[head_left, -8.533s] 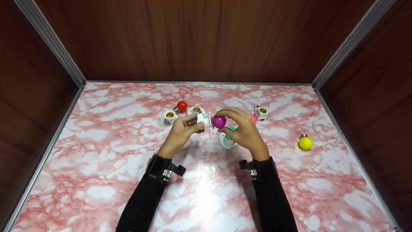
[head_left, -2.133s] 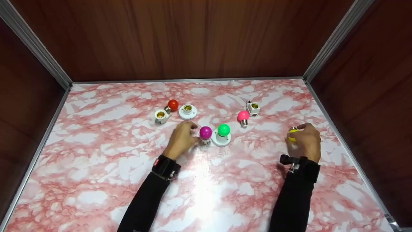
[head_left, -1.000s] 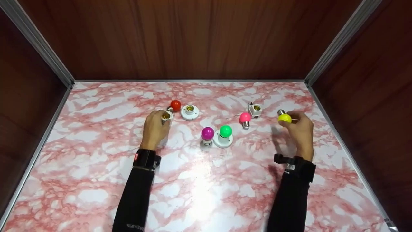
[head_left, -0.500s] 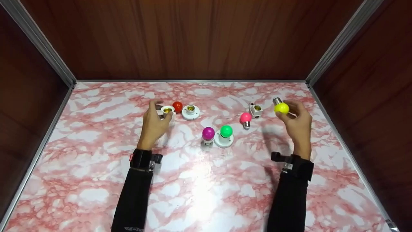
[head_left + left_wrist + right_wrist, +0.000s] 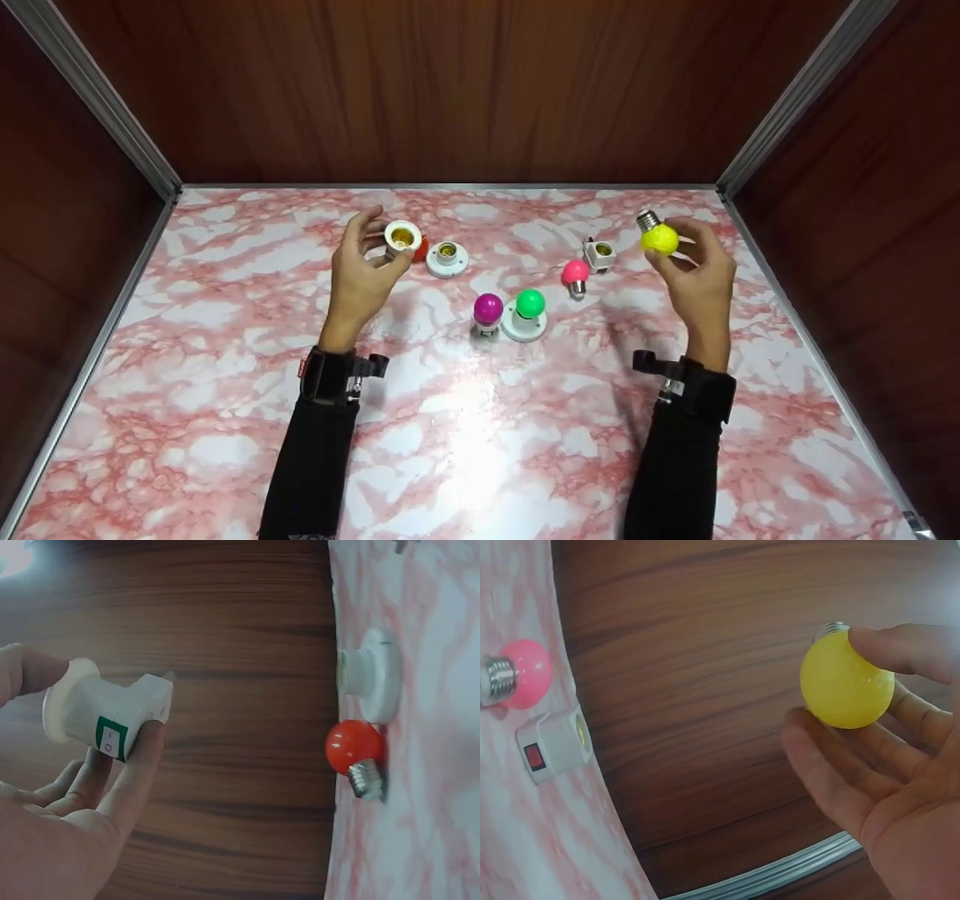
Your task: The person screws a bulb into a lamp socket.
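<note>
My left hand (image 5: 365,277) holds a white lamp socket (image 5: 402,237) up off the table, its brass-lined mouth toward the head camera. In the left wrist view a green-framed rocker switch shows on the side of that socket (image 5: 105,712), with the thumb on its rim and fingers under its body. My right hand (image 5: 699,274) pinches a yellow light bulb (image 5: 660,240) by its globe, its metal screw base tilted up and to the left. In the right wrist view the thumb presses the top of the yellow bulb (image 5: 846,682) and fingertips support it below.
Behind the held socket lies a red bulb (image 5: 354,747), beside a round white socket (image 5: 448,260). Nearer stand a purple bulb (image 5: 488,308) and a green bulb (image 5: 530,304), each in a socket. A pink bulb (image 5: 575,271) lies by a square white socket (image 5: 599,256). Wooden walls enclose the table.
The purple bulb in its socket was set down beside the green one. My right hand picked up the yellow bulb; my left took the socket near the red bulb. Both have been raised.
</note>
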`<action>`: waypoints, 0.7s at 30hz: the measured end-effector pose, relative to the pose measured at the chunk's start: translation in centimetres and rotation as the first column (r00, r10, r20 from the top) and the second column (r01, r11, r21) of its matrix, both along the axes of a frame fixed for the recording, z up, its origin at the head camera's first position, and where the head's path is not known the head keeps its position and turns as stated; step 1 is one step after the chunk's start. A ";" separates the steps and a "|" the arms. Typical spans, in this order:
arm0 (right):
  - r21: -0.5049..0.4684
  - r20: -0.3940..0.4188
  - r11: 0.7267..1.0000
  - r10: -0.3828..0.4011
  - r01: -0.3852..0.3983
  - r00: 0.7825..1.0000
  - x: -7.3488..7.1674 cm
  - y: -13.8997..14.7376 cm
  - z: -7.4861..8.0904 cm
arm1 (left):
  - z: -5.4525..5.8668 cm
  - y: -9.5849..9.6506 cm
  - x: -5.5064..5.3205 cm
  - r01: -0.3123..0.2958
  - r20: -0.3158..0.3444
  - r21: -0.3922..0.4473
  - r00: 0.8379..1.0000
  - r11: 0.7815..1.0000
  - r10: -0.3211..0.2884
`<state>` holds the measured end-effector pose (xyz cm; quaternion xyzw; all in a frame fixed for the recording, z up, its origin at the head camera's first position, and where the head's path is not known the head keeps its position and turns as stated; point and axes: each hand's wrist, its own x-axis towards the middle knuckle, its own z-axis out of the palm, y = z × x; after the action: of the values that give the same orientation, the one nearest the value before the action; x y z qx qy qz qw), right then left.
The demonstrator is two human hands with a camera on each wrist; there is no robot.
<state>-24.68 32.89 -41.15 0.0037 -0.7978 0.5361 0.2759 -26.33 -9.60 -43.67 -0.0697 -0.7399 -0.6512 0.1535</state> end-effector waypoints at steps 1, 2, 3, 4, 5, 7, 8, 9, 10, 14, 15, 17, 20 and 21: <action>0.005 -0.006 1.000 -0.002 0.002 1.000 0.1 -0.1 0.1 | 0.2 0.1 0.1 0.004 -0.014 0.012 1.000 1.000 -0.004; 0.003 -0.015 1.000 0.001 -0.001 1.000 0.2 -0.3 0.3 | 0.4 0.2 0.2 0.006 -0.029 0.020 1.000 1.000 -0.006; 0.001 -0.027 1.000 0.008 -0.008 1.000 0.2 -0.4 0.3 | 0.6 0.3 0.3 0.010 -0.046 0.024 0.999 1.000 -0.009; -0.008 -0.040 1.000 0.019 -0.019 0.999 0.2 -0.5 0.4 | 0.7 0.3 0.4 0.013 -0.063 0.025 0.998 1.000 -0.012; -0.016 -0.054 0.999 0.032 -0.033 0.998 0.3 -0.7 0.5 | 0.8 0.4 0.5 0.018 -0.079 0.025 0.997 1.000 -0.015; -0.023 -0.091 0.998 0.061 -0.064 0.994 0.4 -1.0 0.7 | 1.0 0.6 0.7 0.021 -0.106 0.016 0.994 1.000 -0.019; -0.020 -0.111 0.997 0.076 -0.079 0.991 0.4 -1.2 0.7 | 1.0 0.7 0.8 0.025 -0.118 0.012 0.993 1.000 -0.023; -0.014 -0.131 0.996 0.090 -0.092 0.987 0.5 -1.4 0.8 | 1.1 0.8 0.9 0.028 -0.127 0.008 0.992 1.000 -0.027; -0.006 -0.152 0.994 0.105 -0.107 0.983 0.6 -1.6 0.9 | 1.2 1.0 1.0 0.032 -0.135 0.006 0.990 0.999 -0.031; 0.027 -0.236 0.986 0.169 -0.167 0.957 0.7 -2.5 1.3 | 1.4 1.5 1.4 0.047 -0.165 -0.005 0.985 0.999 -0.047; 0.031 -0.254 0.982 0.186 -0.184 0.949 0.8 -2.8 1.4 | 1.5 1.6 1.5 0.054 -0.172 -0.002 0.984 0.999 -0.054; 0.038 -0.279 0.977 0.213 -0.211 0.936 0.9 -3.3 1.6 | 1.5 1.9 1.6 0.070 -0.176 0.008 0.982 0.998 -0.067; 0.055 -0.294 0.969 0.246 -0.240 0.924 1.0 -4.2 1.9 | 1.4 2.3 1.7 0.119 -0.163 0.061 0.981 0.991 -0.107; 0.064 -0.295 0.967 0.256 -0.248 0.921 1.0 -4.5 1.9 | 1.4 2.4 1.7 0.138 -0.152 0.085 0.981 0.987 -0.124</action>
<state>-23.69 28.35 -39.21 0.1912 -0.7462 0.5499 0.3228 -24.60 -7.21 -42.29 -0.1585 -0.6888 -0.6874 0.1671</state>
